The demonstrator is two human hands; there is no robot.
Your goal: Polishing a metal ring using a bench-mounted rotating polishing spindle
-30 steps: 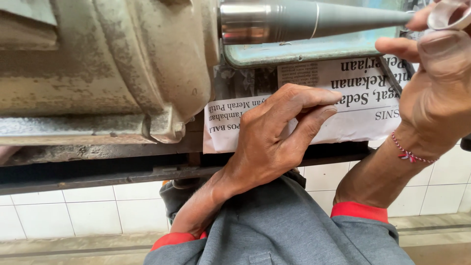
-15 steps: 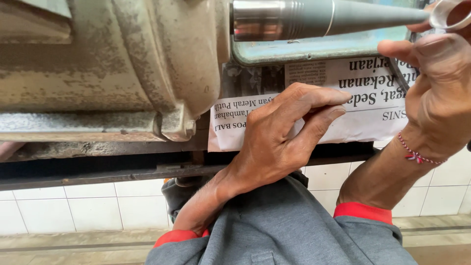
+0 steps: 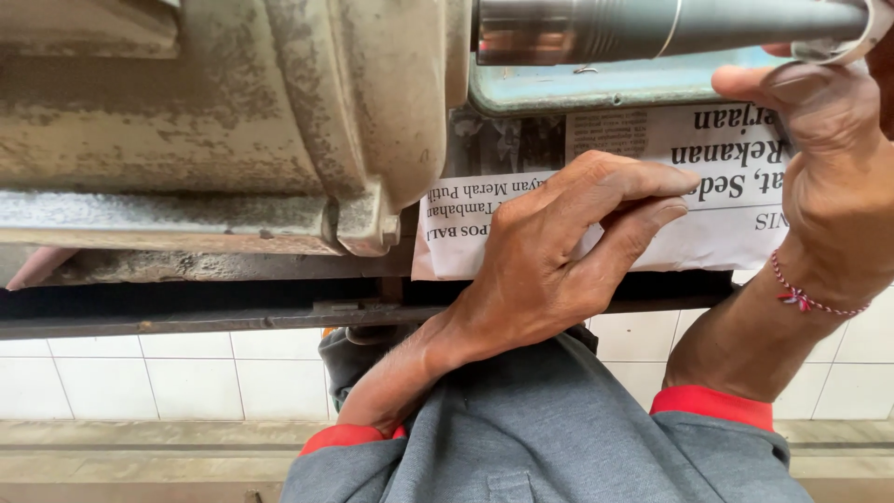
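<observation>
– What is seen under the left hand [image 3: 559,251]?

– A sheet of newspaper [image 3: 726,219] is pressed flat by it, fingers spread and laid on the paper, nothing clenched. The paper is spread on the machine bed, just below a blue-green tray [image 3: 596,88].

– And the right hand [image 3: 819,158]?

– It is raised at the right edge, its thumb and fingers closed around a pale ring [image 3: 843,42] sitting at the narrow end of a grey metal spindle [image 3: 652,26]. A red thread bracelet [image 3: 810,296] is worn on that wrist.

– Where is the spindle fixed?

– It juts out to the right from a big, grimy metal housing [image 3: 233,102] that fills the upper left. White wall tiles [image 3: 140,382] are seen below a dark rail [image 3: 186,312], and grey sleeves with red cuffs [image 3: 712,405] cover both forearms.
</observation>
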